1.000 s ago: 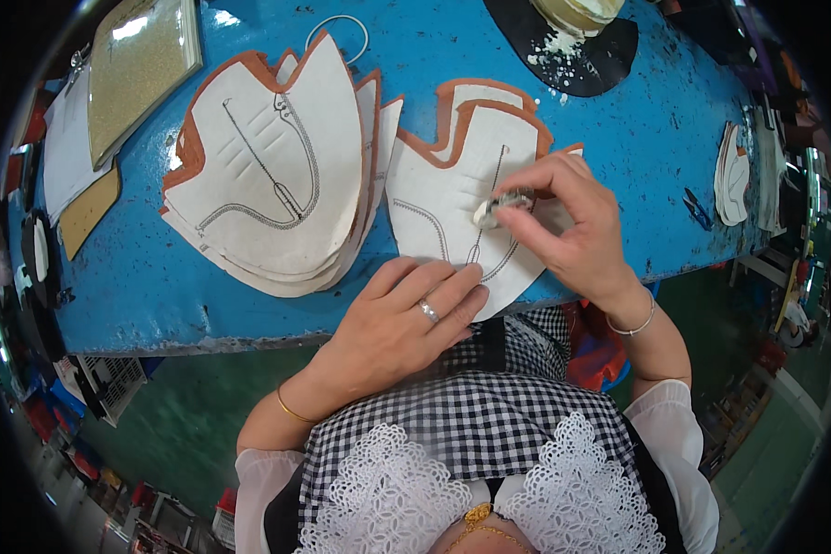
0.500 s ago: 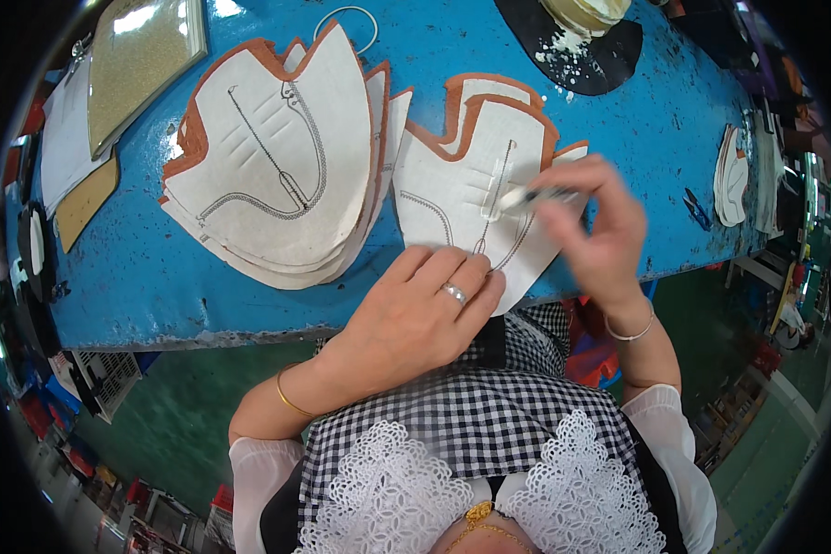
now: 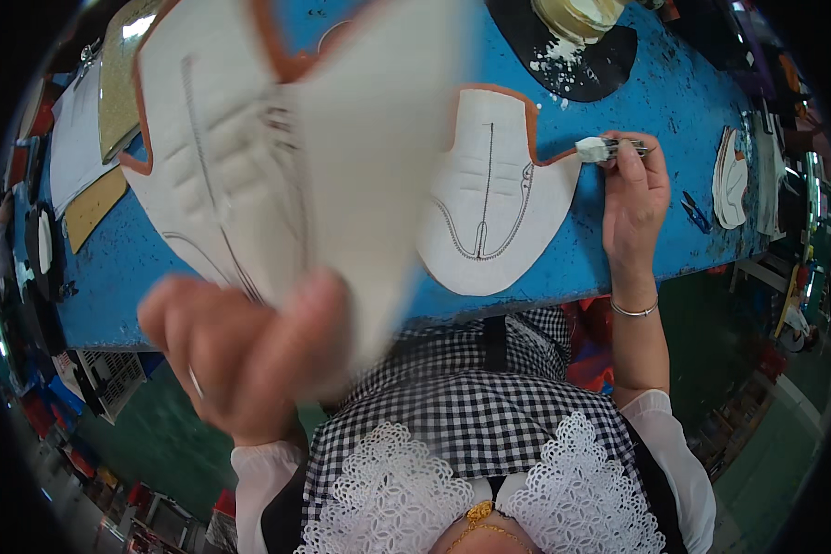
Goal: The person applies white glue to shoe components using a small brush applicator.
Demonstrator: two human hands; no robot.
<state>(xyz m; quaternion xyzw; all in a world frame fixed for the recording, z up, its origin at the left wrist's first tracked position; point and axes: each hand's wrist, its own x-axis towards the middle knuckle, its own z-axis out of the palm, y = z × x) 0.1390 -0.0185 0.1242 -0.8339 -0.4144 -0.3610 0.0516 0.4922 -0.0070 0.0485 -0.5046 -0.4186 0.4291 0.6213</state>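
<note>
My left hand [image 3: 249,346], blurred by motion, grips the lower edge of a raised shoe upper [image 3: 235,175] with white lining, dark stitch lines and orange-brown edging. This piece covers much of the left of the table and hides what lies beneath. Another shoe upper [image 3: 475,208] lies flat in front of me, lining up, its stitching showing. To the right of it, my right hand [image 3: 634,198] is closed around a short brush [image 3: 593,150], its tip thick with white and pointing left, near that upper's right edge.
A tub [image 3: 577,18] with white paste stands on a black mat [image 3: 609,74] at the far right of the blue table [image 3: 656,240]. Small snips [image 3: 695,212] and a few white cut pieces [image 3: 731,189] lie rightward. Papers [image 3: 78,129] and a gold sheet [image 3: 125,83] lie at far left.
My left hand has lifted an upper off the right-hand pile and swung it left, uncovering the one below. My right hand has moved the brush up and right, off the lining.
</note>
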